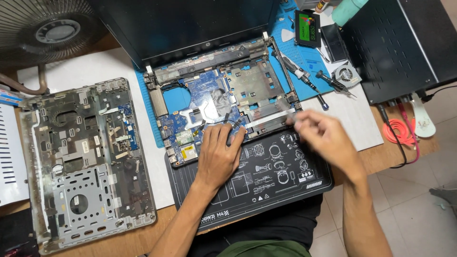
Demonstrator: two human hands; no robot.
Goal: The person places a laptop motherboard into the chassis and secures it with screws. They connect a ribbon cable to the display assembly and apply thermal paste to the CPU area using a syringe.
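Landmark: the opened laptop base (223, 95), its blue circuit board (200, 107) exposed, screen tilted back behind it.

Left hand (218, 154) lies flat and spread on the near edge of the base, fingers pressing down on the board, gripping nothing. Right hand (320, 135) sits at the base's near right corner, fingers curled; motion blur smears it. Something pale and thin (273, 116) stretches from it across the base, perhaps a ribbon or strip. Whether the fingers pinch it, cannot tell.

Risks, as judged:
- A sharp pull on the strip may tear it or strain its connector.
- Fingertip weight on bare board may stress small parts.
- Loose screwdrivers (309, 81) right of the base could roll onto the board.

Hard to read:
- Right fingertips and what they hold, blurred.
- Board area under the left palm, covered.
- Removed top cover (85, 162) left of the base, lower corner cut off.
- Fan (47, 31) far left of the base, partly out of frame.
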